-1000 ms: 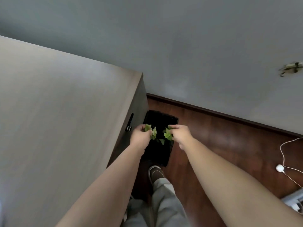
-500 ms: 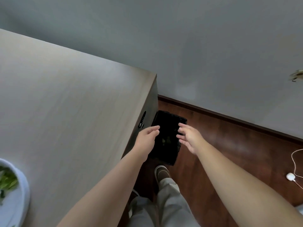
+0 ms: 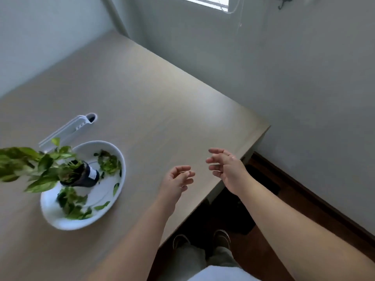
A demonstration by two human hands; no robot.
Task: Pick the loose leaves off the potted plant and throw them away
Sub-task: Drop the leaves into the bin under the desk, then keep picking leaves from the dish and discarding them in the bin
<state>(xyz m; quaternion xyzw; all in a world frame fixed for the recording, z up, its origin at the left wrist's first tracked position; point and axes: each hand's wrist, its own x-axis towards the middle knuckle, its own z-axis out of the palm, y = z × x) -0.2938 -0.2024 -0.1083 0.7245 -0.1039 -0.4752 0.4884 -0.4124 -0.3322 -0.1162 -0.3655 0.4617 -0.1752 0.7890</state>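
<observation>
1. Potted plant (image 3: pixel 79 175) at left of frame, dark pot standing in a white dish (image 3: pixel 119 159), stems leaning out past the left edge.
2. Loose leaves (image 3: pixel 73 205) scattered in the dish around the pot, blurred.
3. Left hand (image 3: pixel 177 180) just below frame centre, above the bench (image 3: pixel 152 102), fingers loosely curled, holding nothing.
4. Right hand (image 3: pixel 227 167) beside it, over the bench's right edge, fingers spread, empty.
5. White oblong object (image 3: pixel 67 130) behind the dish.
6. Dark bin (image 3: pixel 227 211) on the floor, lower right, under the bench edge.
</observation>
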